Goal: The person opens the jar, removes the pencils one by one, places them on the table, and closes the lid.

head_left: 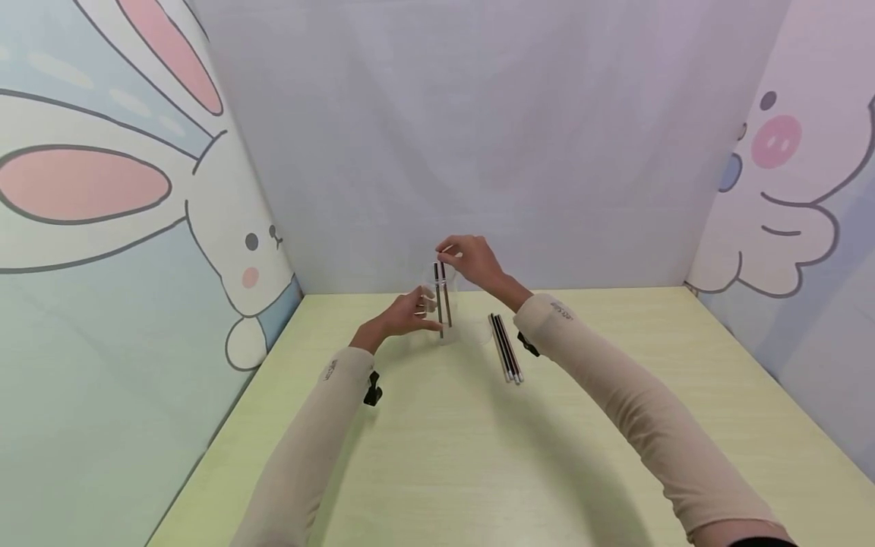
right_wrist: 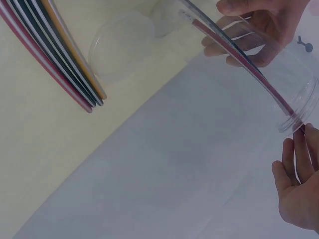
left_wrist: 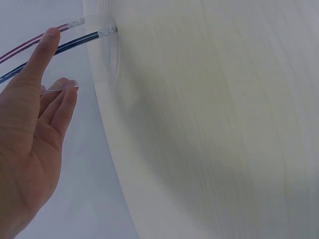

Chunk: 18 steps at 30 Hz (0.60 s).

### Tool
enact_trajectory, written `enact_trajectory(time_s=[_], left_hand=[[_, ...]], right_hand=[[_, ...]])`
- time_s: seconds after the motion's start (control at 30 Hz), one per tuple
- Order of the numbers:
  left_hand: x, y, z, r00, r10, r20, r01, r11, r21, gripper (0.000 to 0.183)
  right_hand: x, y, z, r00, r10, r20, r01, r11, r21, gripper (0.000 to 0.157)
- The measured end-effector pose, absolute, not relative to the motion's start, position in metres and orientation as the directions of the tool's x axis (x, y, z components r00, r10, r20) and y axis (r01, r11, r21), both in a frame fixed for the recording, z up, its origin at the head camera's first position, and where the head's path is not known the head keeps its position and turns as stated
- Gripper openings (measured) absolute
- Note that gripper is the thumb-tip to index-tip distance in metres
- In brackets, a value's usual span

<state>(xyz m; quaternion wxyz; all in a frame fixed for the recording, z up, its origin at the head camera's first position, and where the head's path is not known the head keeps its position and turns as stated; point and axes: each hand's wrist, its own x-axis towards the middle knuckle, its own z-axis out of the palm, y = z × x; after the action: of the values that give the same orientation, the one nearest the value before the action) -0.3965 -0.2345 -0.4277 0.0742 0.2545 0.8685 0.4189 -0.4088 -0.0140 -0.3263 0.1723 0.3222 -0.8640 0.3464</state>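
Red pencil (head_left: 447, 305) inside clear jar (head_left: 454, 313), beside dark pencil (head_left: 438, 292). Right hand (head_left: 473, 258): fingers nearly together, pinching red pencil's top. Left hand (head_left: 405, 315): fingers wide, curved round jar. Sideways push against loose left hold could tip jar, likely spilling pencils across desk (head_left: 424, 441).

Lt. yellow tabletop (head_left: 437, 456), clear jar (head_left: 453, 308) upright, clear disc (head_left: 477, 332) just beside, pencil-like sticks (head_left: 506, 349) bunched nr. disc
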Motion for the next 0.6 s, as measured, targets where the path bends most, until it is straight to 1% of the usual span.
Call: enact_trajectory(time_s=[0.6], left_hand=[[-0.392,-0.232,-0.425,-0.868,0.491,0.073,0.375,0.552,0.745,0.068]], right_hand=[[-0.411,-0.011,-0.296,-0.713,-0.406,0.572,-0.694,0.529,-0.488,0.020]])
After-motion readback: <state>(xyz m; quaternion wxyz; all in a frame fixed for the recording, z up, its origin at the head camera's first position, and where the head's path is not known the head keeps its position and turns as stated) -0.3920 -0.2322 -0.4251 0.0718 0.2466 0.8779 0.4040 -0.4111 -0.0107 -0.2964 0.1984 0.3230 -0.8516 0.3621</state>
